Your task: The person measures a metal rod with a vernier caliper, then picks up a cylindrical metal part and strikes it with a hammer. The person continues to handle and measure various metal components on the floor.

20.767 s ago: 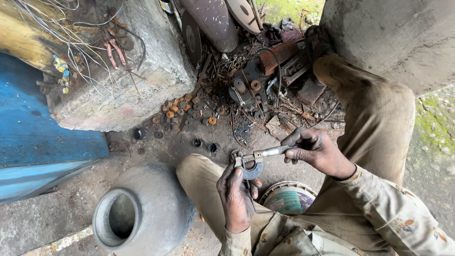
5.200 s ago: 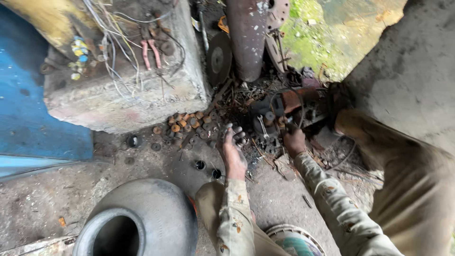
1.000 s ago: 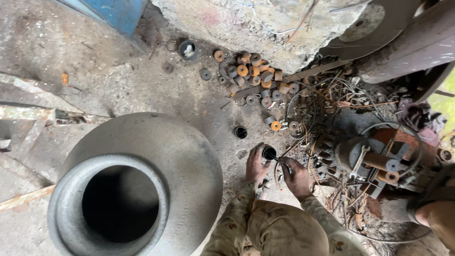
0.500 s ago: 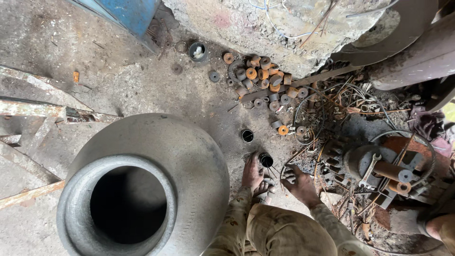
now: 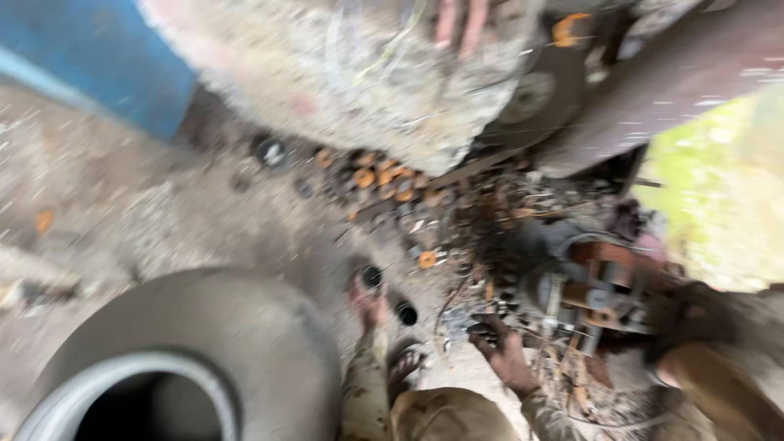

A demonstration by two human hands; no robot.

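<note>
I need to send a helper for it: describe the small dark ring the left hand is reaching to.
Start at the big grey round-mouthed clay pot at lower left. Just past its right shoulder, the left hand reaches to a small dark metal ring on the dirt floor. Unlike the orange rusty rings heaped farther up, it is blackish and lies nearly alone.

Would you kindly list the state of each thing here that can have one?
Left hand: reaching to a small dark ring on the ground; blur hides whether it grips.
Right hand: resting on the scrap pile, grip unclear.
Pot: upright, mouth open.
Second dark ring: lying loose between the hands.
Rusty rings: scattered by the concrete block.
</note>
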